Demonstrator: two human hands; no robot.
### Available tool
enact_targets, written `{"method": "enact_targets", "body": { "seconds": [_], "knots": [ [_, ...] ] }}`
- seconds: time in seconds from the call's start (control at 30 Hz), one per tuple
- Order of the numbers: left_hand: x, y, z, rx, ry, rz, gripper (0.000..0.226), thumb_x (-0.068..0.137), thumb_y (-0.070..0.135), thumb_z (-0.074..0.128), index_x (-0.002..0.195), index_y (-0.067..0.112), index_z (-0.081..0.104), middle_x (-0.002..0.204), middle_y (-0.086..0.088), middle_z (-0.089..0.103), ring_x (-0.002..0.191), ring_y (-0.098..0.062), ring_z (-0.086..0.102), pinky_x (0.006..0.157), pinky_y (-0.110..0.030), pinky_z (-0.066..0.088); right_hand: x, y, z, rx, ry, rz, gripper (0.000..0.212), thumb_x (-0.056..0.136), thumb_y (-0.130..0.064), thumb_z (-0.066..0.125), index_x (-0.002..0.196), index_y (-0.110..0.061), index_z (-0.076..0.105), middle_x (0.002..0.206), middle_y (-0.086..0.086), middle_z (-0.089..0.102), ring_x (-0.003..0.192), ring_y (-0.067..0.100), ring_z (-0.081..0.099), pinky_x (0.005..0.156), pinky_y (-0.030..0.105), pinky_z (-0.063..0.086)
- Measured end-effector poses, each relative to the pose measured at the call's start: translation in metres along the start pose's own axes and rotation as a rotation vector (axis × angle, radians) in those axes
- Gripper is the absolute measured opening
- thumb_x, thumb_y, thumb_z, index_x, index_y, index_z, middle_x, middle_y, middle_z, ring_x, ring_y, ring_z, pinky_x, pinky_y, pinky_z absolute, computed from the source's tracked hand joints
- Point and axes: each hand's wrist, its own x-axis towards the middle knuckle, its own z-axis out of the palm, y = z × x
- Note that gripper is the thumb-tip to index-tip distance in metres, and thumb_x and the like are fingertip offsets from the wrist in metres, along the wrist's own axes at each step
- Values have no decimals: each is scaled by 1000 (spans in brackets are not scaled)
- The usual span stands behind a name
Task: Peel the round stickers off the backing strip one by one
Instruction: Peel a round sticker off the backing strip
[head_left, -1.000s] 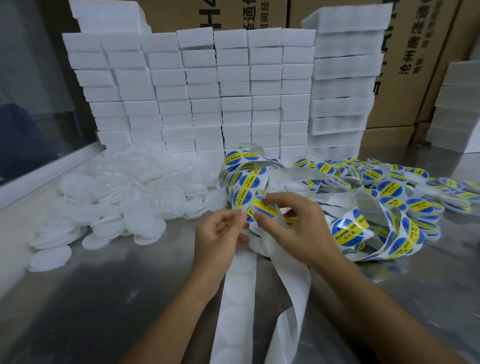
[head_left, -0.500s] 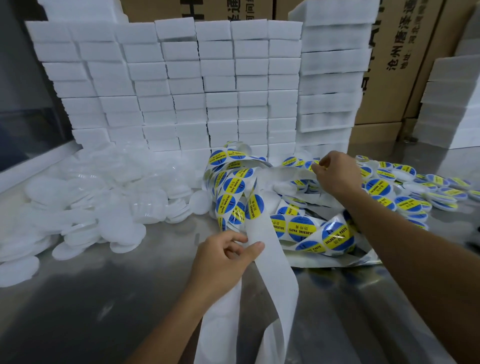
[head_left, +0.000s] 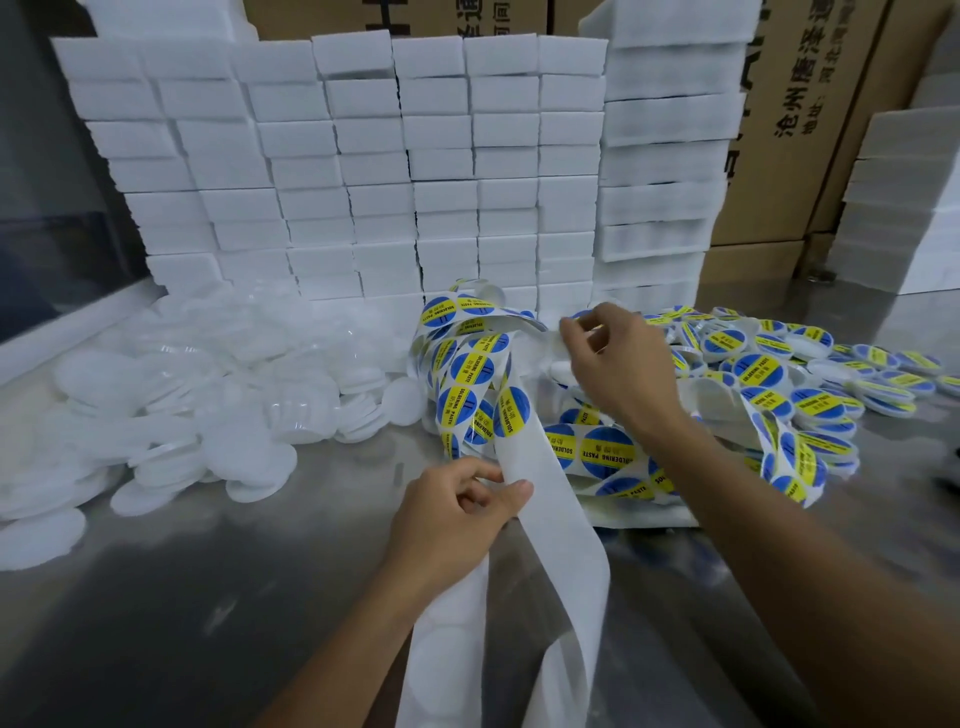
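A white backing strip (head_left: 550, 519) runs from a tangled coil down over the table's front edge; its lower part is bare. Round blue and yellow stickers (head_left: 470, 366) still sit on the coiled part. My left hand (head_left: 452, 514) pinches the bare strip's left edge between thumb and fingers. My right hand (head_left: 618, 364) is further back, at the left edge of a pile of stickered lids (head_left: 758, 369). Its fingers are curled and pinch something small where a bit of blue sticker (head_left: 577, 315) shows; most of it is hidden.
A heap of plain white round lids (head_left: 208, 395) covers the table's left side. White foam blocks (head_left: 415, 156) are stacked in a wall behind, with cardboard boxes (head_left: 810, 104) behind those. The metal table (head_left: 156, 597) shows bare in front at the left.
My right hand left the strip near my left hand and moved back and right to the pile of stickered lids. My left hand kept its hold on the strip.
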Motion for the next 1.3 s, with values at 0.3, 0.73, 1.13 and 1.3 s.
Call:
{"method": "enact_targets", "body": {
  "seconds": [0.3, 0.73, 1.13, 1.3],
  "knots": [
    [-3, 4, -3, -32, -19, 9, 43, 59, 70, 67, 86, 36, 66, 65, 7, 70, 60, -7, 61, 65, -31, 51, -60, -26, 12, 230, -322, -87, 13, 85, -17, 72, 96, -21, 74, 71, -13, 64, 59, 3, 55, 62, 30, 47],
    [-6, 15, -16, -451, 84, 109, 15, 91, 1, 61, 91, 13, 70, 74, 0, 72, 56, -2, 62, 54, -12, 46, -76, -28, 2, 584, -452, -51, 32, 83, -1, 72, 105, -23, 74, 88, -4, 72, 63, -1, 60, 62, 10, 45],
    [-6, 14, -14, -437, 99, 118, 17, 94, 1, 57, 88, 12, 68, 67, 6, 70, 55, -1, 61, 54, -13, 47, -80, -30, 5, 542, -388, -96, 32, 80, -1, 71, 105, -20, 75, 101, -5, 73, 73, 13, 61, 75, 29, 56],
    [-7, 16, -14, -430, 80, 106, 20, 94, -2, 56, 80, 10, 66, 63, 6, 68, 53, -3, 61, 54, -14, 48, -81, -31, 5, 538, -377, -116, 29, 80, -1, 72, 105, -15, 75, 93, -12, 72, 64, 0, 58, 67, 15, 49]
  ]
}}
